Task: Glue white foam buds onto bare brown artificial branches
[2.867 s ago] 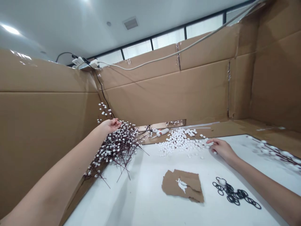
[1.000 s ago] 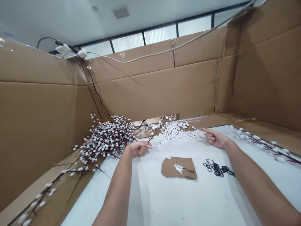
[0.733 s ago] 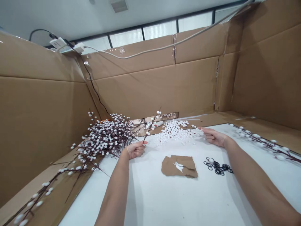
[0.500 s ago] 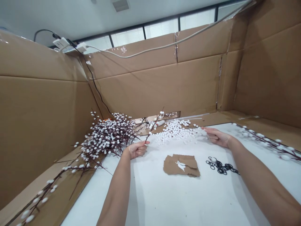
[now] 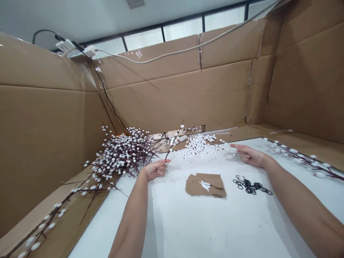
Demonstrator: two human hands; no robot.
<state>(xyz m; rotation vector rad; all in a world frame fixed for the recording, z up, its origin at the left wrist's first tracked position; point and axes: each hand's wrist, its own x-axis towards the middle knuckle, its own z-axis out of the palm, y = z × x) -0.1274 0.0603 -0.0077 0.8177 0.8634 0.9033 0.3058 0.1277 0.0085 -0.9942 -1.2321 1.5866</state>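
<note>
My left hand (image 5: 156, 169) pinches the lower end of a thin dark twig (image 5: 170, 152) with a few white berries on it. The twig stands up and leans slightly right from my fingers. My right hand (image 5: 249, 156) is at the right edge of a spread of loose white balls (image 5: 200, 147). Its fingers are curled together, with the index fingertip pointing left; whether a ball is between them I cannot make out. Between my arms lies a torn cardboard piece (image 5: 192, 184) with a white smear of paste (image 5: 205, 185) on it.
A heap of berry branches (image 5: 126, 150) stands at the left, with one long branch (image 5: 51, 218) towards me. Black rings (image 5: 251, 187) lie by my right forearm. Another berry branch (image 5: 303, 159) lies at the right. Cardboard walls (image 5: 161, 89) surround the white board (image 5: 177, 229).
Both hands hold nearly the same place and grip. The whole view has shifted slightly, with things appearing a little higher and further left.
</note>
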